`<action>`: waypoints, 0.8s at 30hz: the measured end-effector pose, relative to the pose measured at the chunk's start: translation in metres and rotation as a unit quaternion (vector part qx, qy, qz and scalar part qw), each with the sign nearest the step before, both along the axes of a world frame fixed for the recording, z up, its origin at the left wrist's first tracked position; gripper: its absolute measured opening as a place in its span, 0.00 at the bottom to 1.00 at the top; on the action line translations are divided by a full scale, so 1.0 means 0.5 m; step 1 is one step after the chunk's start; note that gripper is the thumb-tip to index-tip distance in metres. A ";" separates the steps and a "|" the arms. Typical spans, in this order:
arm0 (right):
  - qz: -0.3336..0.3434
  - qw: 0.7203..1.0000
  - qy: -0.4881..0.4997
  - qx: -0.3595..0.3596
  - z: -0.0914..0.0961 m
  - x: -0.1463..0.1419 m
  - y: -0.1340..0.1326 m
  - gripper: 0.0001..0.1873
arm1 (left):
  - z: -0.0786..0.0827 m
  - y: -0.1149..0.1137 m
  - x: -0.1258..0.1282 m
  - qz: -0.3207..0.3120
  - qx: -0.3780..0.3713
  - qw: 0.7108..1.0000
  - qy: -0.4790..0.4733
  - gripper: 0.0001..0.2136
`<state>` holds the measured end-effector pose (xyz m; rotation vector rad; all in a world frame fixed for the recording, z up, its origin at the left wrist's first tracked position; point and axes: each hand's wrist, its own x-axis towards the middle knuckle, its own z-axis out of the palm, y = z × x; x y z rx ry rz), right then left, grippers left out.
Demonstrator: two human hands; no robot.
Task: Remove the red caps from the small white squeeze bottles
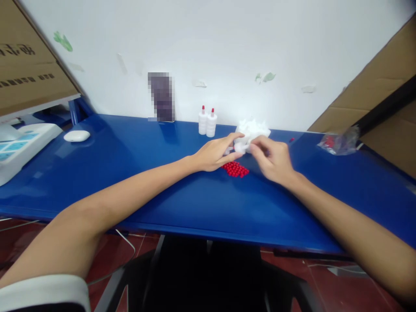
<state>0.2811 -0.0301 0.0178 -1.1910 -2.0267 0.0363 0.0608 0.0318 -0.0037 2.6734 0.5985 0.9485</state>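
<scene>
My left hand reaches in from the left, its thumb and fingers curved round a small white plastic piece with a bit of red beside it. Whether that is a nozzle cap I cannot tell. My right hand is pinched close against the same piece from the right; what its fingertips hold is blurred. Just below the hands lies a pile of small red caps. Behind them is a heap of white plastic pieces. Two white squeeze bottles with red tips stand upright to the left.
The blue table meets a white wall. A clear bag with red pieces lies at right, near cardboard. One red bit lies alone. At left are a white case and a scale-like device. A dark pixelated object leans on the wall.
</scene>
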 end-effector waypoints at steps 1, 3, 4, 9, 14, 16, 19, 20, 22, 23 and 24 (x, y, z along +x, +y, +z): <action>-0.024 0.999 0.015 0.020 0.002 0.007 0.003 0.14 | -0.001 0.000 0.000 0.009 -0.003 1.000 -0.004 0.22; -0.077 0.995 0.031 0.053 0.007 0.026 0.014 0.14 | -0.002 0.002 0.000 0.015 0.002 1.000 0.007 0.15; -0.100 0.993 0.029 0.063 0.010 0.036 0.021 0.14 | -0.003 0.004 0.000 0.011 0.009 1.000 0.017 0.14; -0.175 0.982 -0.019 0.065 0.017 0.071 0.052 0.15 | -0.001 0.007 0.003 0.005 0.027 0.999 0.032 0.09; -0.181 0.980 -0.060 0.052 0.010 0.068 0.059 0.15 | 0.000 0.004 0.004 0.003 0.031 0.999 0.029 0.11; -0.175 0.981 -0.065 0.048 0.007 0.065 0.059 0.15 | 0.000 0.003 0.004 0.001 0.035 0.999 0.030 0.12; -0.167 0.983 -0.070 0.031 0.003 0.062 0.060 0.15 | 0.000 0.002 0.003 0.006 0.037 0.998 0.041 0.13; -0.165 0.984 -0.070 0.023 0.002 0.062 0.061 0.15 | 0.000 0.002 0.003 0.007 0.037 0.998 0.042 0.13; -0.162 0.984 -0.069 0.009 0.000 0.064 0.064 0.16 | -0.001 0.002 0.004 0.008 0.038 0.999 0.035 0.13; -0.163 0.984 -0.067 0.005 -0.001 0.065 0.065 0.15 | -0.002 0.001 0.004 0.006 0.038 0.999 0.029 0.13; -0.165 0.984 -0.063 0.005 0.000 0.066 0.065 0.15 | -0.002 0.001 0.004 0.004 0.036 0.999 0.022 0.13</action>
